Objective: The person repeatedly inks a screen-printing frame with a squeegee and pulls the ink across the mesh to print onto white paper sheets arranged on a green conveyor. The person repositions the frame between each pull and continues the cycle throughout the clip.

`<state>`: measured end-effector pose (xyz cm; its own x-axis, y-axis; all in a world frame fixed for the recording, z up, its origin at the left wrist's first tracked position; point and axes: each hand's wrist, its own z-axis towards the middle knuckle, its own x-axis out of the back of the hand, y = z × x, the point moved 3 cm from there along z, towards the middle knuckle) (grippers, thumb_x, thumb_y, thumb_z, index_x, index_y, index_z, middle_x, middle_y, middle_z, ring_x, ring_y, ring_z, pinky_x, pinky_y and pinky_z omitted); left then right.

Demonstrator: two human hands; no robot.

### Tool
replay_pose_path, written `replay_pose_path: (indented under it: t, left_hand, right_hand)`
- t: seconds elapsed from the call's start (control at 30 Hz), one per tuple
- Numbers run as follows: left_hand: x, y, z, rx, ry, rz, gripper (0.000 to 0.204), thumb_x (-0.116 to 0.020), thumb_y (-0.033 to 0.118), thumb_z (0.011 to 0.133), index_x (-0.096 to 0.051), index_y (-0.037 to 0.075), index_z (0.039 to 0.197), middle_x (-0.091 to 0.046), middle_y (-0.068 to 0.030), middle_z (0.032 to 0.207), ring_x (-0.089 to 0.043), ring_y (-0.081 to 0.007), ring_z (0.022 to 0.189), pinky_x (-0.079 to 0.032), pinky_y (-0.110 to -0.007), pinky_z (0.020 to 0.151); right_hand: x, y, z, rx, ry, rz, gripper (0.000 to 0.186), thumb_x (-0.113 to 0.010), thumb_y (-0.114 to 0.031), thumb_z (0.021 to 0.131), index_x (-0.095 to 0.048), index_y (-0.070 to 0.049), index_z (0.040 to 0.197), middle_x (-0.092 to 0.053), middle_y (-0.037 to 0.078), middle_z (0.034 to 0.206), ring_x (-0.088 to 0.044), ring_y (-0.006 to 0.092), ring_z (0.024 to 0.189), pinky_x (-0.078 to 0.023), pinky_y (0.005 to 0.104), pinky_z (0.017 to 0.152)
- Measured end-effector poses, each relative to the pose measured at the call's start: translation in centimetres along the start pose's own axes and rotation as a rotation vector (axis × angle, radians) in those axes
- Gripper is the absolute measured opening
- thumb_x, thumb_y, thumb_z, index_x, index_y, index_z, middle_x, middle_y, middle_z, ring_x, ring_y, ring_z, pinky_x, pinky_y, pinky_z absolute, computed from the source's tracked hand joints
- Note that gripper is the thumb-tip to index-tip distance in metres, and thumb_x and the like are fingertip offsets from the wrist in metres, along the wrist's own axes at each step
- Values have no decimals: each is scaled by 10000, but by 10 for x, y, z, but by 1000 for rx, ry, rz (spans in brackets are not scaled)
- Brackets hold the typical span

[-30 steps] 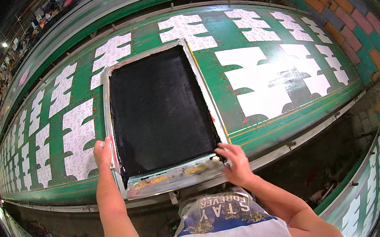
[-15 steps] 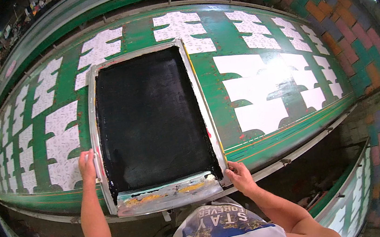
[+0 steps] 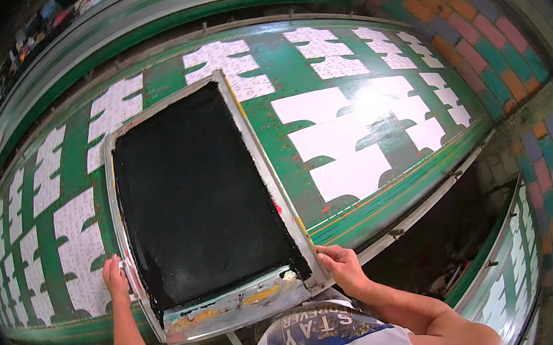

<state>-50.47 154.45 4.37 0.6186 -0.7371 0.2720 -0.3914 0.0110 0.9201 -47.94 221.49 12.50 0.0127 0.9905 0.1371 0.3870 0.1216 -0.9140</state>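
Note:
A screen-printing frame [image 3: 244, 125] with a pale metal border lies over the green printing table [image 3: 300, 231]. Most of its inside is covered in wet-looking black ink [image 3: 194, 195]. Along its near end runs a pale strip with yellow smears [image 3: 237, 306]. My left hand [image 3: 116, 276] is closed round a light-coloured handle on the frame's left side. At the lower right corner my right hand [image 3: 343, 267] pinches the frame's edge, thumb on top. What lies beneath the frame is hidden.
Patterned white cut pieces [image 3: 81, 252] lie in rows left of the frame and along the far side. Plain white pieces [image 3: 341, 144] lie to the right. Another long table [image 3: 159, 43] runs behind; one more [image 3: 507, 282] stands at lower right. Coloured paving [image 3: 471, 21] shows beyond.
The whole view has turned and shifted, so table and frame appear further left and more tilted. Against the pieces the frame looks hardly moved. Both hands keep their hold.

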Motion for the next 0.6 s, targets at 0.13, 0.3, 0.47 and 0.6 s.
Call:
replay_pose_path:
  t: [0.13,0.3,0.47,0.6]
  left_hand:
    - [-20,42,-28,9,-71,-24,403,-683,546,1056,-697,144,1034,-450,89,715,-375,-24,529,-215,-231,425]
    - [-110,85,-68,-34,-76,-102,365,-694,532,1055,-707,167,1036,-450,101,712,-360,-4,532,-228,-225,433]
    - [-223,106,-122,-57,-113,-119,338,-691,498,1059,-726,162,1070,-463,87,717,-368,-14,534,-238,-225,427]
    - [-314,113,-180,-58,-110,-156,286,-710,455,1051,-703,173,1006,-470,94,721,-391,-13,564,-250,-224,429]
  right_hand:
    - [30,-4,15,22,60,-62,379,-759,-164,1055,-736,73,1349,-801,106,1122,-702,128,960,-580,306,848]
    - [109,-6,61,92,167,-99,351,-755,-154,1038,-755,79,1301,-812,122,1060,-735,153,928,-597,325,839]
    - [221,6,109,103,220,-232,387,-778,-195,1005,-762,76,1280,-823,169,1066,-767,201,955,-606,361,855]
    - [313,25,144,98,262,-236,378,-785,-182,991,-764,85,1258,-827,181,1091,-779,219,952,-608,364,862]
